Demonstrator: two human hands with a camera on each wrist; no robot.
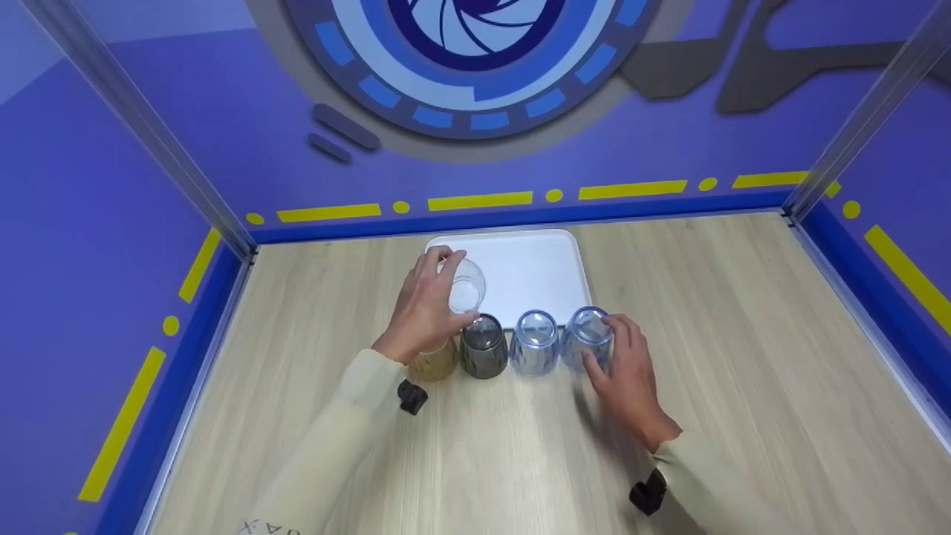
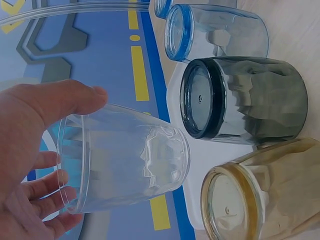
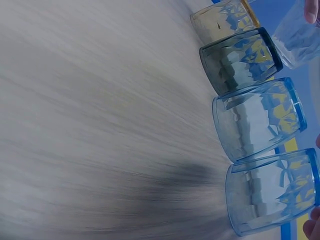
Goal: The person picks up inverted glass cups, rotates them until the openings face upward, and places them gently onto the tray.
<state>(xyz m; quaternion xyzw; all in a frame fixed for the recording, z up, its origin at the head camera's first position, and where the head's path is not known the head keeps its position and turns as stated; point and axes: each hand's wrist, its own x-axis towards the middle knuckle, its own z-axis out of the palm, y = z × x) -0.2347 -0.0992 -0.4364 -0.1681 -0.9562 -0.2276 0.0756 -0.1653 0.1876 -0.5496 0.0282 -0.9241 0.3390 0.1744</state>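
My left hand [image 1: 429, 303] grips a clear glass [image 2: 132, 160] by its rim, thumb on one side and fingers on the other. The glass is upright, base down, above the left part of the white tray [image 1: 531, 271]. In front of the tray stands a row of upside-down tumblers: an amber glass [image 2: 235, 200], a dark grey glass [image 2: 250, 102], a light blue glass [image 3: 257, 120] and a second blue glass [image 3: 272, 192] at the right end. My right hand [image 1: 628, 371] holds that end glass near its upturned base, thumb in front and fingers at its right side.
A wooden tabletop [image 1: 475, 461] lies under everything. Purple printed panels [image 1: 186, 111] with yellow dashes close it in at the back, left and right. The tumblers stand close side by side along the tray's front edge.
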